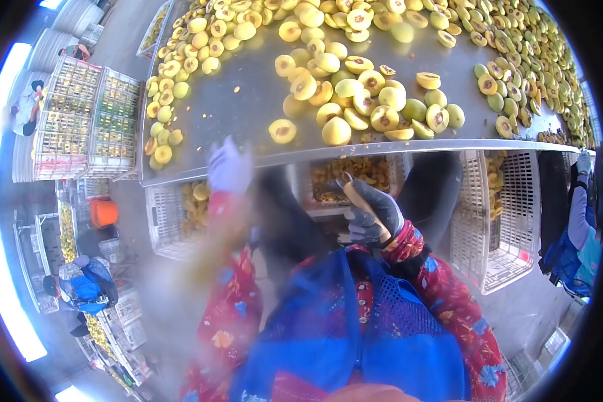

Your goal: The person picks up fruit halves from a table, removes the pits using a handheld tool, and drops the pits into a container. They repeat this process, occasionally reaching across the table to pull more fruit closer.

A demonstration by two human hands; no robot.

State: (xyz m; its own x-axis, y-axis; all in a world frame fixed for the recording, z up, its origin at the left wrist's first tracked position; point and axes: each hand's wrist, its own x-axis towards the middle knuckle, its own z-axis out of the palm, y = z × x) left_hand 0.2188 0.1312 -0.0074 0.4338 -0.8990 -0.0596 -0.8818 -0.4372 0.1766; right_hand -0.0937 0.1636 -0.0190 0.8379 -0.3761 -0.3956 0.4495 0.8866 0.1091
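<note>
My right hand point(376, 213), in a grey glove, is closed round the wooden handle of a pitting knife point(367, 201). Its small curved metal tip points up and to the left, just below the table edge. My left hand point(230, 167), in a pale glove, is at the near edge of the metal table point(228, 110). Motion smears its fingers, and I cannot make out anything in them. Beyond both hands lie halved yellow-green fruits point(337, 131), which look like peaches, some cut side up with brown centres.
Under the table edge stand a crate of fruit pieces point(352, 175) between my legs, a white crate point(167, 221) at left and another crate point(492, 258) at right. Stacked crates point(67, 120) and an orange bucket point(103, 212) are farther left. A co-worker point(576, 234) is at right.
</note>
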